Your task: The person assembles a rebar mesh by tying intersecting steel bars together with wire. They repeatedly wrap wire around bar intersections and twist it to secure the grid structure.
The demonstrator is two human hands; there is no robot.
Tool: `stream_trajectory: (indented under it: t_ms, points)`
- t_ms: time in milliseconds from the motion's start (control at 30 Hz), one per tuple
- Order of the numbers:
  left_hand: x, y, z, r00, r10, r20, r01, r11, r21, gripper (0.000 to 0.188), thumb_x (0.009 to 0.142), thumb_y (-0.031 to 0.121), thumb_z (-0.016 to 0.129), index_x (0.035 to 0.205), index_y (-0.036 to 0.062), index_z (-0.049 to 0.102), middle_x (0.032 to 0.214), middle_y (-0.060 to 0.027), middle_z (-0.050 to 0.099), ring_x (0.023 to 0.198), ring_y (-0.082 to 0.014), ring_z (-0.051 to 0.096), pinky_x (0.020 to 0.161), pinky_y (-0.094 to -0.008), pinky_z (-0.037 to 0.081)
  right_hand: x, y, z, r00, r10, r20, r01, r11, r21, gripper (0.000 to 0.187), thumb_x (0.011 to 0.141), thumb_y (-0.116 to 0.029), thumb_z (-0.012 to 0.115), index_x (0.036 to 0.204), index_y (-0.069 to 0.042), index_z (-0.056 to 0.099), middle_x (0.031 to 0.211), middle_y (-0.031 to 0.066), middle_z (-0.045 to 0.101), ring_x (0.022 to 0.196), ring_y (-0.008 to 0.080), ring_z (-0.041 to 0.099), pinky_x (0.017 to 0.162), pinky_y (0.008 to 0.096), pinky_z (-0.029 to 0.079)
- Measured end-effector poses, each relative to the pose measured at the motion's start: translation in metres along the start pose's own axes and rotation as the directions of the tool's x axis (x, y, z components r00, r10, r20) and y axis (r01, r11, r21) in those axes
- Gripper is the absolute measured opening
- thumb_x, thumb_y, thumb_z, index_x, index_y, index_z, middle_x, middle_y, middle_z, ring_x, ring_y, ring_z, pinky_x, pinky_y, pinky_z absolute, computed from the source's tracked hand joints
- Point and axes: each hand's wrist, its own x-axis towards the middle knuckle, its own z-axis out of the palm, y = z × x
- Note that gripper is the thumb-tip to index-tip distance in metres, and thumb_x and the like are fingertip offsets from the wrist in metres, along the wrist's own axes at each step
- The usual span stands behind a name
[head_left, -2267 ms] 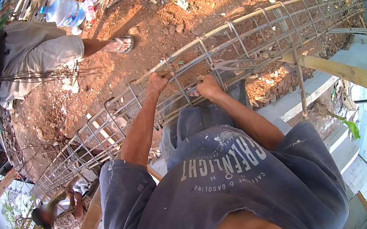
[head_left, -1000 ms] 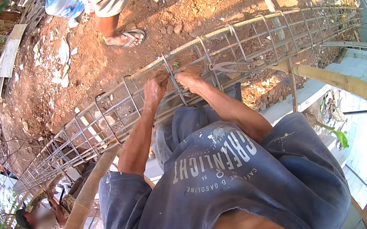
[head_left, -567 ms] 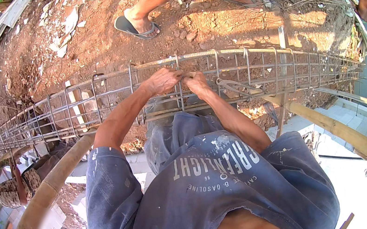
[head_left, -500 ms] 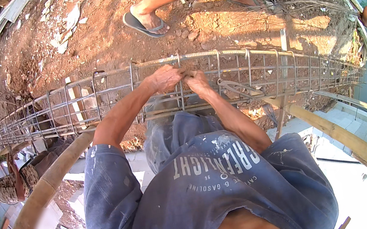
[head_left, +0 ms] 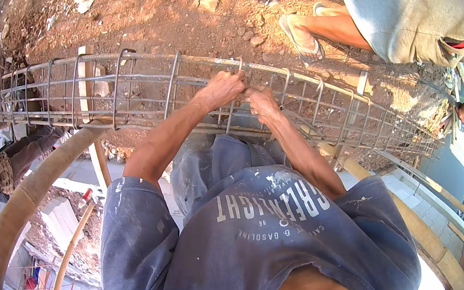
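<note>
A long rebar cage [head_left: 145,74] of lengthwise steel bars and square stirrups lies across in front of me, slanting down to the right. My left hand [head_left: 228,86] is closed around a stirrup [head_left: 231,119] just below the far top bar. Close beside it, my right hand [head_left: 262,102] has its fingers pinched together at the same stirrup, almost touching the left fingertips. What sits between the right fingers is too small or hidden to make out.
Bamboo poles [head_left: 47,180] rise on both sides of me. An upright wooden strip [head_left: 85,88] stands at the cage's left part. Beyond the cage, another person in light shorts [head_left: 408,7] and flip-flops stands on reddish soil. A second person's legs [head_left: 31,150] show at left.
My view has turned, so the cage now slants down to the right. The other person's legs have shifted to the right. My hands stay together at the stirrup.
</note>
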Motion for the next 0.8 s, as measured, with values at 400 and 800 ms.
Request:
stream_trajectory:
  t_ms: [400, 800]
  points:
    - [-0.022, -0.005, 0.039, 0.869, -0.490, -0.066, 0.374, 0.740, -0.558, 0.026, 0.074, 0.016, 0.065, 0.097, 0.0071, 0.073, 0.097, -0.0185, 0.066, 0.093, -0.0377, 0.062, 0.084, -0.0466, 0.046, 0.019, 0.023, -0.007, 0.993, -0.116, 0.005, 0.116, 0.993, -0.025, 0.021, 0.081, -0.008, 0.060, 0.098, 0.003, 0.067, 0.068, 0.0023, 0.058, 0.045, 0.0065, 0.039, 0.038, 0.0242, 0.028]
    - [-0.015, 0.022, 0.048, 0.725, -0.680, -0.107, 0.507, 0.633, -0.585, 0.022, 0.071, 0.013, 0.066, 0.090, 0.0048, 0.073, 0.099, -0.0161, 0.067, 0.105, -0.0324, 0.058, 0.105, -0.0541, 0.031, 0.017, -0.035, -0.003, 0.719, -0.542, 0.435, 0.568, 0.098, -0.817, 0.023, 0.080, -0.024, 0.059, 0.087, -0.006, 0.072, 0.080, 0.0213, 0.068, 0.074, 0.0362, 0.067, 0.068, 0.0447, 0.052]
